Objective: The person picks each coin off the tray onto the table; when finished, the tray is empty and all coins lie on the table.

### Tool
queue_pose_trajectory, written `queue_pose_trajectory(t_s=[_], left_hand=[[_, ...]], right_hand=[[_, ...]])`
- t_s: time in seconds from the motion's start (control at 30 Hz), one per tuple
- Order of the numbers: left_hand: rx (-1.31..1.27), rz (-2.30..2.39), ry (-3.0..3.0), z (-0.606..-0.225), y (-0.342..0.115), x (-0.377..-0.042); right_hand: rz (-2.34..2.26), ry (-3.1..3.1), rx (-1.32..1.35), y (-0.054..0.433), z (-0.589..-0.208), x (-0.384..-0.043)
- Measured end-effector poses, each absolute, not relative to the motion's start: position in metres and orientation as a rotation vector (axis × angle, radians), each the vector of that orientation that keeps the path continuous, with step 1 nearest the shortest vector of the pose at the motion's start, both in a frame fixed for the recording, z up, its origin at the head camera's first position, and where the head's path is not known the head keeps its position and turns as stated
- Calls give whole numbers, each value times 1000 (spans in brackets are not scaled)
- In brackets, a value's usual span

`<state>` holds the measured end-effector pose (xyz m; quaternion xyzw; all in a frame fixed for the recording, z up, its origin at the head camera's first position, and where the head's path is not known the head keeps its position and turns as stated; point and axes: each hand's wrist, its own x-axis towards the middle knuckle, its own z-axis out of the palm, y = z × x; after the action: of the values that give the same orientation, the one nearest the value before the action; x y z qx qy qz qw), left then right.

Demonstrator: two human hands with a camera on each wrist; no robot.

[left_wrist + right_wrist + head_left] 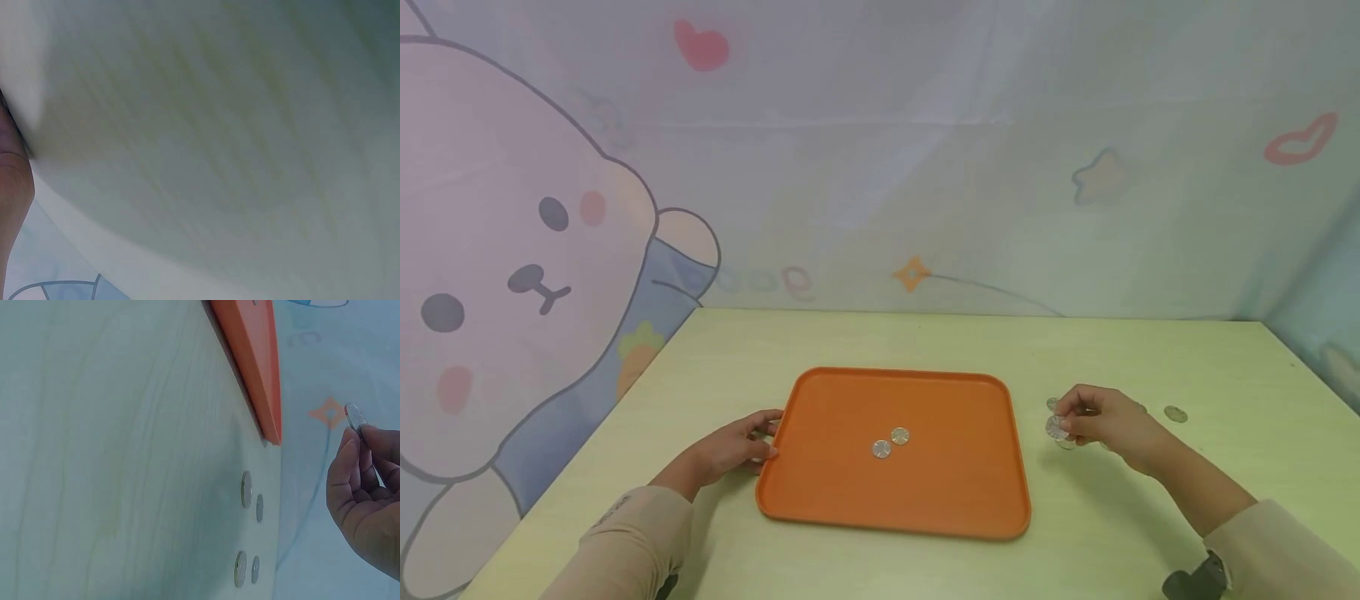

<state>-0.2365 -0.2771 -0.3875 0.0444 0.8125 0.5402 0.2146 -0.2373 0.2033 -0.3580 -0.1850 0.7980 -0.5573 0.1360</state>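
Between thumb and fingertips, my right hand [1108,423] pinches a silver coin [1056,427], held up off the table to the right of an orange tray [955,500]. The right wrist view shows that coin [355,417] standing out from the fingertips. My left hand [730,450] touches the tray's left rim with thumb and fingers. Inside the tray lie two coins, one coin [882,449] slightly nearer than the other coin [900,435]. In the left wrist view only a bit of the left hand [14,187] shows at the edge.
Several loose coins lie around and below the right hand, including a far one [1052,403] and one farther right [1176,414]. The pale wooden table [880,337] ends at a printed cloth backdrop [865,167] behind.
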Motion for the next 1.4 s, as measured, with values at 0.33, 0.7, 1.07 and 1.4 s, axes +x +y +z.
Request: queue_pose_trajectory(t_s=[0.33, 0.7, 1.07, 1.4], left_hand=[[130, 1507, 2256, -388, -276, -238], [110, 1504, 2268, -390, -275, -239], [177, 1512, 2254, -389, -276, -240], [161, 1514, 2251, -390, -273, -240]], right_hand=[[-1612, 2421, -421, 248, -367, -235], [-1551, 2533, -294, 293, -377, -240], [-1436, 2583, -162, 327, -394, -244], [-1302, 2645, -64, 352, -406, -245]])
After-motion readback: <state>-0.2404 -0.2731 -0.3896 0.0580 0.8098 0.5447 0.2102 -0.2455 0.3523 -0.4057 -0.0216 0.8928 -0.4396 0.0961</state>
